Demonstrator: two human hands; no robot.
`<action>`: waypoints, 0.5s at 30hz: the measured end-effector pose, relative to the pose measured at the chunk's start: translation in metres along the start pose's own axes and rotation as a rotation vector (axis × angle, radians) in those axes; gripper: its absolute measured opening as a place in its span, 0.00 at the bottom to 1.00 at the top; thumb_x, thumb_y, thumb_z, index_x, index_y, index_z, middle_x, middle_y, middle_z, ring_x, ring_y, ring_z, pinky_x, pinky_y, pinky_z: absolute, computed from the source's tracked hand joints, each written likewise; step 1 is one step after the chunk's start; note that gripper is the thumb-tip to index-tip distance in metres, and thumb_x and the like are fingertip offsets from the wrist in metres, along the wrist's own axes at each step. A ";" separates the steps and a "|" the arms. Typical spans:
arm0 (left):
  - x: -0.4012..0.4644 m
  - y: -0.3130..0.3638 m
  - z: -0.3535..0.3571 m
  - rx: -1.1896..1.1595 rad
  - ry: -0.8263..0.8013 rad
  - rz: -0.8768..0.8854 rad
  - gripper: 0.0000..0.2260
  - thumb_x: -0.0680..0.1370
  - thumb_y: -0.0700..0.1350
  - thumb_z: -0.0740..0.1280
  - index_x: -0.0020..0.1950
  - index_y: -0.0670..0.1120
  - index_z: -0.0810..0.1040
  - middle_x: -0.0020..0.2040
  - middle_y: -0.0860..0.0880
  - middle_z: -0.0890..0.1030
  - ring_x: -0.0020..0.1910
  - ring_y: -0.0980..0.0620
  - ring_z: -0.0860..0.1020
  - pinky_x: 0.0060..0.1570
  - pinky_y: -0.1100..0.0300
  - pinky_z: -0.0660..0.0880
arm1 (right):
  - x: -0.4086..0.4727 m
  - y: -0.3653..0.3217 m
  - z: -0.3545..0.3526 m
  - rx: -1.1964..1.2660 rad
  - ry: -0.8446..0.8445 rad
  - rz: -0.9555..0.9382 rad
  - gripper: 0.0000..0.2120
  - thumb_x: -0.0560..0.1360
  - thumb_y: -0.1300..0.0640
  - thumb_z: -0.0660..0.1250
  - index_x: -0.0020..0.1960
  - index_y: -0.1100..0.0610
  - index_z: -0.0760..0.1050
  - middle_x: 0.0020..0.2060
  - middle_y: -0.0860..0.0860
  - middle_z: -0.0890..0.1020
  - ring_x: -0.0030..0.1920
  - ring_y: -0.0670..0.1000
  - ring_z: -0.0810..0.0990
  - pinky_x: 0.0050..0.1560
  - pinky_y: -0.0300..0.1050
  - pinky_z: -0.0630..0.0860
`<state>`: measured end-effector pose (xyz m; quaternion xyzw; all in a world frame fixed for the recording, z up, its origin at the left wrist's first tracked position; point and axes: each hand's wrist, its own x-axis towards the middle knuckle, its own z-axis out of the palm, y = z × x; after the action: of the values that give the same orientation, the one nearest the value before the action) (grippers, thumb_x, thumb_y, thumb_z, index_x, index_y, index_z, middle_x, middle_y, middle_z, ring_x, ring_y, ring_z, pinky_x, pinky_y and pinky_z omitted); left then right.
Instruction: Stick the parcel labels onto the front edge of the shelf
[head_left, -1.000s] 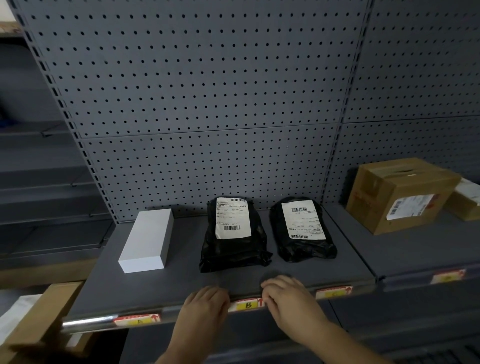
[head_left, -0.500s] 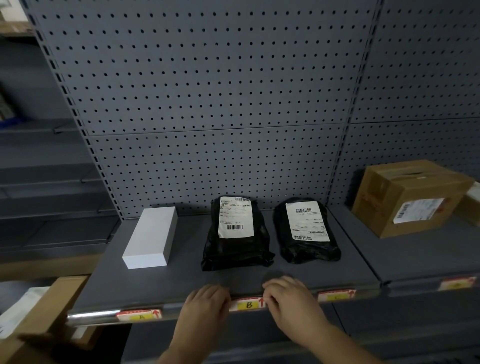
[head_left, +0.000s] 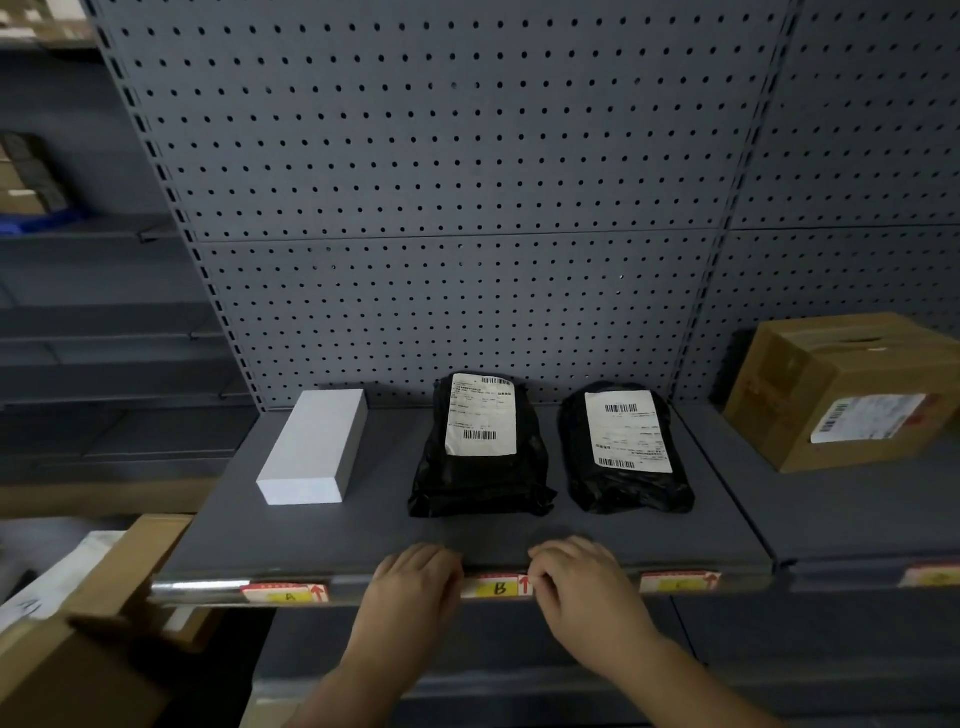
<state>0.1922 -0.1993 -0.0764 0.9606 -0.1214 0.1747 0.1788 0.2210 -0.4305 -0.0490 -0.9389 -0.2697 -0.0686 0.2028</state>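
Three yellow-and-red labels sit on the grey shelf's front edge: label A at the left, label B in the middle, label C at the right. My left hand presses on the left end of label B. My right hand presses on its right end. Both hands lie fingers-down over the edge, and only the B and a red arrow show between them. Neither hand holds a loose label.
On the shelf stand a white box and two black parcel bags. A brown carton sits on the shelf to the right, which bears another label. Open cardboard boxes are at lower left. Pegboard backs the shelf.
Both hands have stayed pressed on either side of label B. The view has shifted slightly, so the shelf contents appear a little further right.
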 end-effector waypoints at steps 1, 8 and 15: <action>0.000 0.000 -0.001 0.002 -0.006 -0.008 0.06 0.73 0.47 0.71 0.43 0.56 0.75 0.41 0.59 0.78 0.40 0.59 0.77 0.42 0.62 0.75 | 0.000 -0.001 0.000 0.001 0.003 0.003 0.10 0.78 0.53 0.58 0.52 0.49 0.78 0.60 0.42 0.77 0.59 0.45 0.72 0.64 0.42 0.64; 0.011 0.005 -0.018 0.062 -0.122 0.003 0.08 0.78 0.49 0.60 0.49 0.52 0.79 0.49 0.54 0.80 0.50 0.54 0.76 0.54 0.59 0.70 | 0.007 -0.011 -0.006 -0.002 -0.021 0.108 0.05 0.72 0.52 0.64 0.41 0.48 0.78 0.49 0.44 0.81 0.53 0.47 0.75 0.54 0.43 0.71; -0.016 -0.030 -0.041 0.080 -0.071 0.098 0.07 0.76 0.53 0.62 0.49 0.56 0.79 0.53 0.60 0.80 0.54 0.59 0.76 0.60 0.58 0.70 | 0.019 -0.062 0.009 -0.087 0.071 0.147 0.03 0.72 0.48 0.67 0.42 0.46 0.77 0.56 0.40 0.78 0.59 0.45 0.72 0.53 0.40 0.53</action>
<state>0.1745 -0.1538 -0.0558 0.9655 -0.1676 0.1539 0.1270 0.2043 -0.3698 -0.0314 -0.9610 -0.1895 -0.0985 0.1756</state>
